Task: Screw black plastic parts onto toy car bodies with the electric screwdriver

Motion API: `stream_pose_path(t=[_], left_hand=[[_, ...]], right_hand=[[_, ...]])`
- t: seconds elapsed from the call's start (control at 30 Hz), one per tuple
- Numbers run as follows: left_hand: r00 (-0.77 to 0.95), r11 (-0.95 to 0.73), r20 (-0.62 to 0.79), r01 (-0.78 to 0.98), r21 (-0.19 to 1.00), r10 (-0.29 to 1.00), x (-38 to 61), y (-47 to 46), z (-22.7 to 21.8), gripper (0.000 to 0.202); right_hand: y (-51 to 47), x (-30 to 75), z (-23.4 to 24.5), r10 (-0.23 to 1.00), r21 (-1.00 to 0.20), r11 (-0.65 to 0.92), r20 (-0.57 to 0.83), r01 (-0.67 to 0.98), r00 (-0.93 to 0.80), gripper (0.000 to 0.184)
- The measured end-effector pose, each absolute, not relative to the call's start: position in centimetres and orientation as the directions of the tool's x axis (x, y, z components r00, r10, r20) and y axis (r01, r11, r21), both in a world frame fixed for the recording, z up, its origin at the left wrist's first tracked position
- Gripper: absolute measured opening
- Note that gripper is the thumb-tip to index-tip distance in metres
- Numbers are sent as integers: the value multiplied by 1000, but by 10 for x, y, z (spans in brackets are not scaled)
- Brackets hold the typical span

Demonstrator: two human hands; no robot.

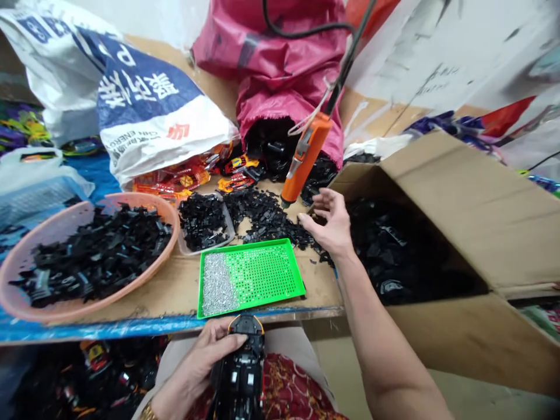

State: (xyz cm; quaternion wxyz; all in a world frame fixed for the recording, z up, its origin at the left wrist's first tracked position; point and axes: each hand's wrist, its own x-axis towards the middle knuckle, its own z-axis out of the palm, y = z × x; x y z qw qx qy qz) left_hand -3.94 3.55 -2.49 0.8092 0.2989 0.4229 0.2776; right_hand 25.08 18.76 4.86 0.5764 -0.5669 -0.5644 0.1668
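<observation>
My left hand (214, 350) is closed around a toy car (242, 373) above my lap. The car's black underside faces up, with orange trim along its edge. Raised over the table, my right hand (330, 224) holds nothing, its thumb and fingers apart. Just left of those fingers hangs an orange electric screwdriver (306, 157) on a cord, tip down; hand and tool look apart. Below the screwdriver lies a pile of small black plastic parts (271, 216). A green perforated tray (266, 274) holds small silvery screws (217, 286) on its left side.
On the left stand an orange basket (168, 251) and a clear tray (230, 230), both with black parts. Behind, a white sack (144, 99) and a pink sack (280, 70) spill toy pieces. A cardboard box (437, 204) with black parts stands at right.
</observation>
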Motion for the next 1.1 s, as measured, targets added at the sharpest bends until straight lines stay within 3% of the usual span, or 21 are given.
stream_pose_path(t=[0.07,0.13,0.3,0.43,0.6,0.73,0.9,1.1], left_hand=[[468,677,-536,-208,706,703,-39,33,-25,43],[462,691,-550,-224,687,696,-38,31,-24,44],[435,691,-559,-249,678,706,-38,30,-25,41],[417,664,-545,-231,711,728,-39,32,-27,39],[489,652,-513,-164,740,705,-42,39,-28,42],[501,616,-499,-88,783,707,-50,41,-27,38],[428,681,-567,-179,711,704,-52,34,-25,33],[457,712,-585,-172,681,670,-49,37,-20,32]], right_hand=[[217,248,53,839,-834,339,478,434,262,94],[239,241,59,849,-840,401,491,366,195,98],[238,224,73,860,-863,467,494,195,129,66],[205,231,75,840,-856,494,514,151,172,54],[191,232,101,844,-844,535,536,-44,-24,54],[189,213,117,889,-914,369,400,-168,-224,53],[174,195,94,948,-936,309,318,-168,-30,47],[156,192,63,952,-957,279,264,-81,155,34]])
